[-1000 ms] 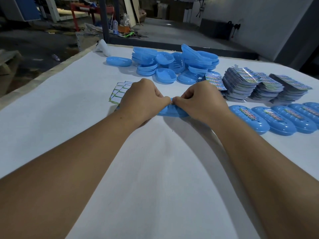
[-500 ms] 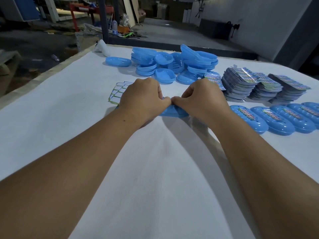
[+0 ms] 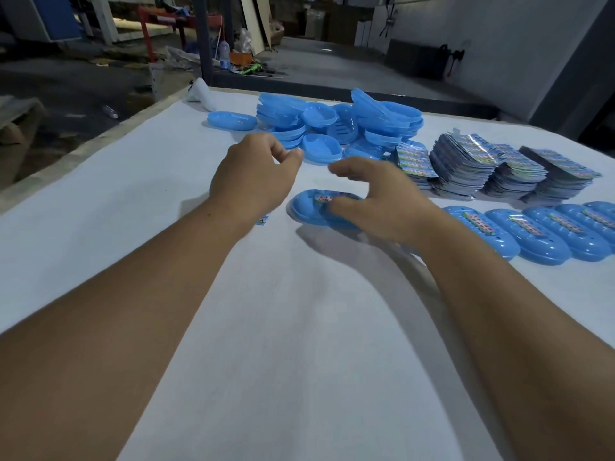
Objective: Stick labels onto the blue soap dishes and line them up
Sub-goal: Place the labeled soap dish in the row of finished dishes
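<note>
On the white table (image 3: 299, 327), the soap dish (image 3: 316, 209) lies in the middle with a label (image 3: 327, 196) on top. Half a second ago both hands pinched it together; now the left hand (image 3: 256, 174) has lifted off, fingers loosely curled and empty, while the right hand (image 3: 382, 197) is spread open, thumb touching the dish. Finished dishes (image 3: 532, 234) line up at right.

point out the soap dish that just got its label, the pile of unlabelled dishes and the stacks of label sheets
labelled soap dish (image 3: 307, 211), head view, on its bare blue left end
pile of unlabelled dishes (image 3: 386, 119), head view, on the top dish of the right-hand heap
stacks of label sheets (image 3: 466, 168), head view, on the side of the tallest stack
</note>
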Demonstrator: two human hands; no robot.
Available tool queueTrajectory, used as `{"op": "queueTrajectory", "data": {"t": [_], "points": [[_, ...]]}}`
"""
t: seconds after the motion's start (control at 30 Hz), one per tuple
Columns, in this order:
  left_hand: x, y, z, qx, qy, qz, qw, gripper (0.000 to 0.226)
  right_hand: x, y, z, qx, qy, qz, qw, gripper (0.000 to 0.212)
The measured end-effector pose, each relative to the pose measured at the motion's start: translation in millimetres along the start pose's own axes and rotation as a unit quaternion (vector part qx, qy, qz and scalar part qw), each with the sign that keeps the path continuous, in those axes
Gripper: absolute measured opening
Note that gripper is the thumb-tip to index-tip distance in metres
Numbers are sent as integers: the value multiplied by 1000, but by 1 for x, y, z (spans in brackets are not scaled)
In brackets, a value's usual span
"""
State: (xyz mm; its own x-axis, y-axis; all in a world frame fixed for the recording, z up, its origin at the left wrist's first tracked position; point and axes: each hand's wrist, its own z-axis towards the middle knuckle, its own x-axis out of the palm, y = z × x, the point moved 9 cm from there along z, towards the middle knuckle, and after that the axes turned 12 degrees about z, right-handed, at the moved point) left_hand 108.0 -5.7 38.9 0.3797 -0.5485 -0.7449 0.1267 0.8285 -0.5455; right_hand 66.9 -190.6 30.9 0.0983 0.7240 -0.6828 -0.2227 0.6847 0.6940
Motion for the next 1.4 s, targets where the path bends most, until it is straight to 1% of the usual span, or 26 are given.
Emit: {"op": "queueTrajectory", "data": {"t": [0.03, 0.1, 0.17, 0.23, 0.37, 0.47, 0.63, 0.77, 0.97, 1.13, 1.3, 1.4], "points": [[0, 0, -1, 4, -1, 11, 1000, 30, 8, 3, -1, -6, 28, -29, 999, 57], [0, -2, -2, 10, -4, 25, 1000, 29, 16, 7, -2, -14, 51, -58, 997, 62], [0, -2, -3, 13, -5, 31, 999, 28, 16, 12, -2, -24, 49, -82, 995, 59], [1, -2, -3, 11, -2, 35, 999, 29, 14, 13, -3, -29, 45, -130, 990, 58], [4, -3, -3, 13, 0, 50, 999, 29, 6, 4, -3, 5, 43, -206, 978, 57], [8, -3, -1, 15, 9, 64, 998, 30, -5, -1, -5, 29, 13, -239, 970, 54], [12, 1, 1, 9, 22, 71, 997, 31, -16, -7, -11, 52, -2, -253, 966, 52], [14, 2, 1, 8, 32, 77, 996, 32, -22, -6, -12, 62, -3, -231, 971, 54], [13, 2, -1, 12, 33, 72, 997, 31, -32, -10, -13, 70, -11, -220, 973, 43], [14, 0, -2, 12, 37, 77, 996, 29, -41, -18, -14, 86, -19, -225, 970, 45], [14, 0, -3, 9, 48, 77, 996, 28, -39, -20, -11, 82, -20, -220, 972, 45], [14, 1, -2, 6, 49, 80, 996, 28, -35, -21, -10, 77, -20, -203, 976, 40]]}}
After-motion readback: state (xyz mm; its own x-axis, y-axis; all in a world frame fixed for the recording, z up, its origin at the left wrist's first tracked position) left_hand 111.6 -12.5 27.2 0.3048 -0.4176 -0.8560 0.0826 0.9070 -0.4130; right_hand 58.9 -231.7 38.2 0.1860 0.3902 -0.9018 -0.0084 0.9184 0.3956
